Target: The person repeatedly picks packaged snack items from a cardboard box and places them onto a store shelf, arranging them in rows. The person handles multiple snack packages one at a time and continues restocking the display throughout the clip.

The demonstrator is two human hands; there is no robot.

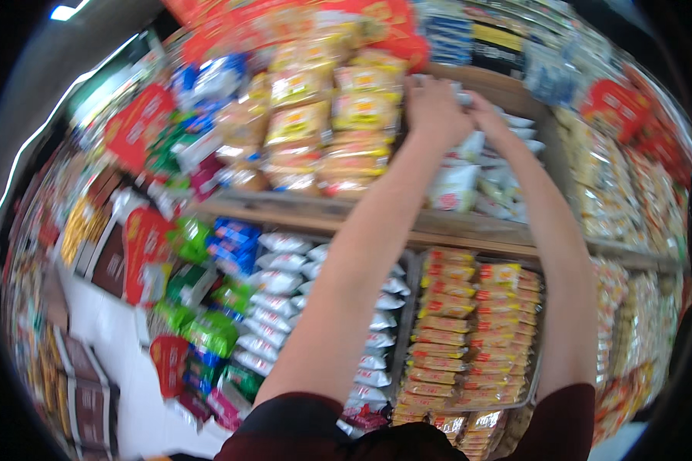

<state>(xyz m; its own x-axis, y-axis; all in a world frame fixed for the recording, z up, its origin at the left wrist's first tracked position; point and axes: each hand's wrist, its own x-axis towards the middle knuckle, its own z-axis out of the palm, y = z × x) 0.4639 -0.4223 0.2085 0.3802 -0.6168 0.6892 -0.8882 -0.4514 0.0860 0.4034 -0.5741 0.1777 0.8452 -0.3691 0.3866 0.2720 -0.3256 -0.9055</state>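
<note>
Both arms reach away to the far compartment of a wooden display shelf. My left hand (438,112) bends over a white packet (461,95) at the compartment's back left. On the packet's other side is my right hand (488,117), its fingers against the packet's edge. Blur and the backs of the hands hide most of what they grip. Below the hands, more white sachets (454,187) with red print fill this compartment. Just left of my left hand stand stacked yellow-wrapped packs of bread or cake (366,109).
A wooden divider rail (461,226) crosses under my forearms. Nearer lie a clear tray of small yellow-and-red packets (499,334) and rows of white pillow packets (274,308). Red sign cards (144,248) stand at left beside green and blue packs (210,331). Bagged snacks (602,178) fill the right.
</note>
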